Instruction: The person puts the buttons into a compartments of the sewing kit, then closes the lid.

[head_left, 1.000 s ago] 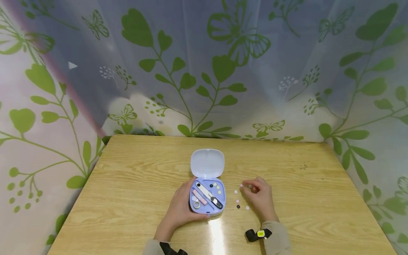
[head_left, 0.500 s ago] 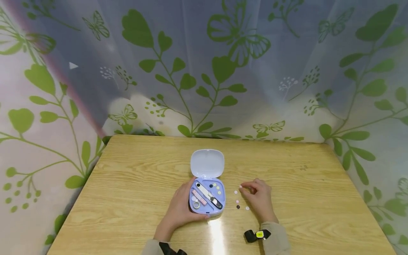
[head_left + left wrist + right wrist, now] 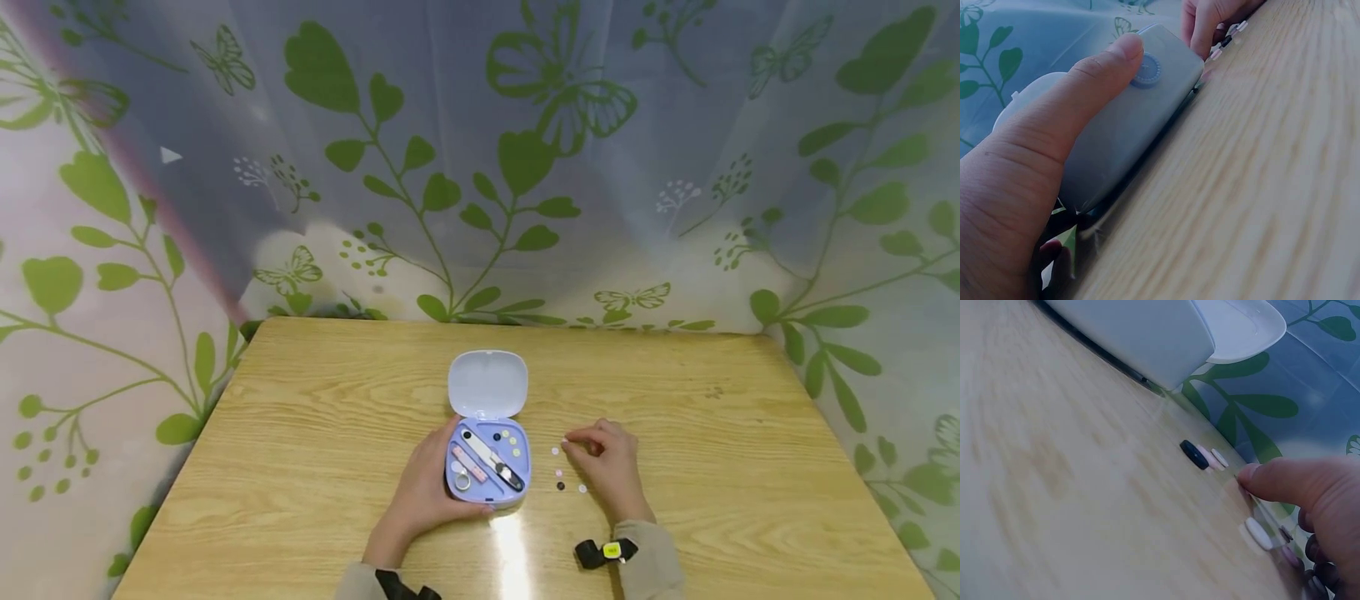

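Observation:
My left hand [image 3: 426, 479] grips a lavender sewing box [image 3: 526, 471] from its left side. In the left wrist view the thumb [image 3: 1107, 65] presses beside the round catch [image 3: 1146, 69] on its front. The lid [image 3: 488, 385] stands raised. Inside lie a white-and-black tool [image 3: 480, 448], a pink strip [image 3: 469, 464], a metal ring [image 3: 462, 481], a black button [image 3: 497, 437] and several yellowish buttons [image 3: 513, 442]. To the right of the box, my right hand [image 3: 611, 467] pinches a small pale button [image 3: 565, 440] low over the table, mostly covered by the fingertips.
Loose on the wooden table [image 3: 720, 467] between box and right hand are a white button [image 3: 555, 451], a pink button [image 3: 558, 472], a black button [image 3: 561, 486] and another white button [image 3: 582, 489]. More buttons show below the fingers in the right wrist view. A patterned curtain [image 3: 420, 217] borders the back.
My right hand has shifted slightly left, bringing the pinched button a little nearer the box and lower. My left hand and the box have stayed in place.

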A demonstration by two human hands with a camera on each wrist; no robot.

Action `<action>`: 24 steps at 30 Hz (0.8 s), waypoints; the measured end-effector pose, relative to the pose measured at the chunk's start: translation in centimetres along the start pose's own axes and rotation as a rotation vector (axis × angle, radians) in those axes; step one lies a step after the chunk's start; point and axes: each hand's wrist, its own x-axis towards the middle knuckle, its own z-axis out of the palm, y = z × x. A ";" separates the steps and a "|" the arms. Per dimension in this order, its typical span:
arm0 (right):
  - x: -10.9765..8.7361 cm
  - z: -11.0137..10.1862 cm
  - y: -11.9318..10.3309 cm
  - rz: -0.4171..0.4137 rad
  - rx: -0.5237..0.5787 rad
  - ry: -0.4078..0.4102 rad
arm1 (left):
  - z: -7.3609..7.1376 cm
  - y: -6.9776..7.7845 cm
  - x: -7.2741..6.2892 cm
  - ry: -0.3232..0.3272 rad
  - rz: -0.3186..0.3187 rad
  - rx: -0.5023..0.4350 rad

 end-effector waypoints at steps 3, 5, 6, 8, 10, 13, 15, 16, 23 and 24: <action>0.0 0.1 0.0 -0.002 -0.002 -0.004 | -0.1 0.0 0.0 0.001 -0.006 0.001; 0.0 0.1 0.0 0.001 0.005 -0.002 | -0.1 0.0 0.0 -0.004 -0.012 0.000; 0.0 0.1 0.0 0.004 0.011 -0.003 | -0.2 0.0 -0.1 -0.007 -0.017 0.000; 0.0 0.2 -0.1 0.004 0.013 -0.008 | -0.2 0.0 -0.1 -0.008 -0.022 -0.004; 0.0 0.2 -0.1 0.008 0.010 -0.015 | -0.3 0.0 -0.1 -0.012 -0.023 -0.004; 0.0 0.1 -0.2 0.017 -0.009 -0.029 | -0.2 -0.1 -0.1 -0.015 -0.027 0.001; -0.1 0.1 -0.2 0.028 -0.017 -0.039 | -0.1 0.0 -0.1 -0.014 -0.027 0.002; -0.2 0.0 -0.2 0.033 -0.016 -0.042 | -0.1 0.0 -0.1 -0.013 -0.027 0.003; -0.2 0.0 0.1 -0.005 -0.011 -0.026 | 0.1 0.0 -0.1 0.007 0.005 0.008; -0.2 0.0 0.1 -0.013 -0.012 -0.022 | 0.1 0.0 -0.1 0.007 0.006 0.010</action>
